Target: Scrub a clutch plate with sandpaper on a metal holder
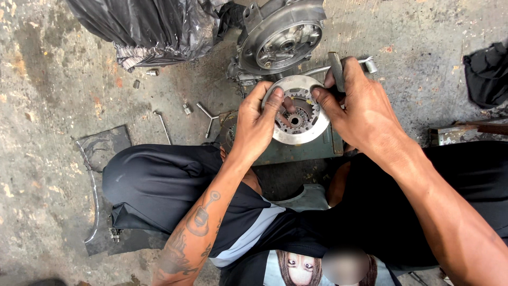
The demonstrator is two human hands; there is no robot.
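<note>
I hold a round metal clutch assembly (298,135) between both hands, above a green metal block (296,151). My left hand (254,124) grips its left rim, thumb on the top edge and fingers reaching into the toothed centre. On the right side, my right hand (360,108) pinches the rim. A flat grey tool handle (335,69) sticks up between the fingers of that hand. My knees, in dark trousers, frame the block.
An engine casing (280,37) lies on the concrete floor just beyond, beside a black plastic bag (148,26). A three-armed socket wrench (208,114), a thin bent rod (162,126) and small bolts (152,72) lie at left. A black cloth (487,74) is at right.
</note>
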